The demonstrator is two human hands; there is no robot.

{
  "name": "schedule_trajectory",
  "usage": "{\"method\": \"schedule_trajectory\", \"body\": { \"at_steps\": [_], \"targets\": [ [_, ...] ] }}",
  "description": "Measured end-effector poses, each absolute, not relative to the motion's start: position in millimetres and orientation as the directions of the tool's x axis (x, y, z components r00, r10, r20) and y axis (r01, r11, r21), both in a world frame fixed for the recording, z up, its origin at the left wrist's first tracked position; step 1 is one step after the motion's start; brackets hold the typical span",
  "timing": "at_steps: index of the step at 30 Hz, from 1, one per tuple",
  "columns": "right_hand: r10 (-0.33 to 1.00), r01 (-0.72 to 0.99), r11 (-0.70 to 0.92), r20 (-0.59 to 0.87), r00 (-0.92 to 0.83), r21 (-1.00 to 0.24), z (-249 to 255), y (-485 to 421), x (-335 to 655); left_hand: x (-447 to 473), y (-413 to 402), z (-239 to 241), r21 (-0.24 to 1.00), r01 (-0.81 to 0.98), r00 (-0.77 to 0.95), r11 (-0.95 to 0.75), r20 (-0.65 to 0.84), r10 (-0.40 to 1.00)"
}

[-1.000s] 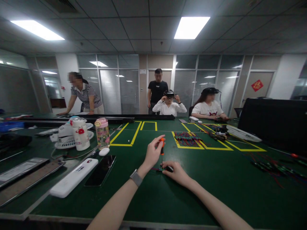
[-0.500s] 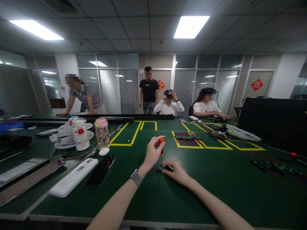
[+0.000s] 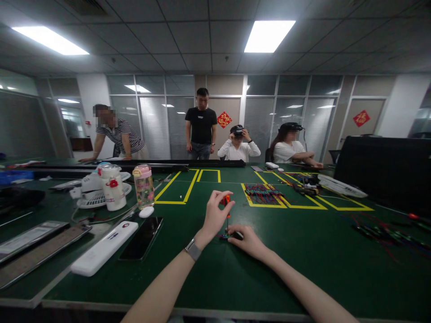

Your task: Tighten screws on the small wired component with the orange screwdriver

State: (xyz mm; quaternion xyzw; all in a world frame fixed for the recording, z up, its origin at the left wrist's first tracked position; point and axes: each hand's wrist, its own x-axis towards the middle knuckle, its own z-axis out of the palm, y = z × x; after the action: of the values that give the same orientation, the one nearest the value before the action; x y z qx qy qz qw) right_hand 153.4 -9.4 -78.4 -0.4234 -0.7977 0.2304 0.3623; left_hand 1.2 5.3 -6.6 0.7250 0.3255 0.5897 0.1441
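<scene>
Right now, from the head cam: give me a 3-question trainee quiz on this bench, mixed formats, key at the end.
1. True or false: the left hand grips the orange-handled screwdriver upright.
2. Multiple choice: the right hand rests on (A) the black phone, (B) the small black connector with coloured wires, (C) the pink-lidded bottle.
3. Fill in: the bundle of red and blue wires lies inside a box marked with ______ tape.

Key: 1 true; 2 B; 3 yellow.
</scene>
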Motion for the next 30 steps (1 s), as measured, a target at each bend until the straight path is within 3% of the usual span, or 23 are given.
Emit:
{"method": "schedule_trajectory", "body": {
  "at_steps": [5, 14, 20, 27, 30],
  "targets": [
    [0.841, 0.522, 0.539, 0.388, -0.376, -0.661, -80, -8, 155, 4, -3, -3, 0.542, 0.297, 0.187, -0.786, 0.775, 0.604],
    [0.837, 0.514, 0.545, 0.394, -0.379, -0.662, -83, -6, 155, 2, 0, -3, 0.589, 0.27, 0.111, -0.762, 0.766, 0.633],
    [0.839, 0.519, 0.542, 0.394, -0.375, -0.661, -82, -6, 155, 2, 1, -1, 0.673, 0.118, 0.18, -0.73, 0.709, 0.682],
    [0.832, 0.52, 0.553, 0.395, -0.39, -0.651, -83, -6, 155, 4, -2, -5, 0.547, 0.311, 0.113, -0.777, 0.791, 0.602],
    [0.836, 0.528, 0.547, 0.391, -0.386, -0.649, -81, -7, 155, 5, -7, -3, 0.521, 0.296, 0.18, -0.801, 0.793, 0.582]
  ]
}}
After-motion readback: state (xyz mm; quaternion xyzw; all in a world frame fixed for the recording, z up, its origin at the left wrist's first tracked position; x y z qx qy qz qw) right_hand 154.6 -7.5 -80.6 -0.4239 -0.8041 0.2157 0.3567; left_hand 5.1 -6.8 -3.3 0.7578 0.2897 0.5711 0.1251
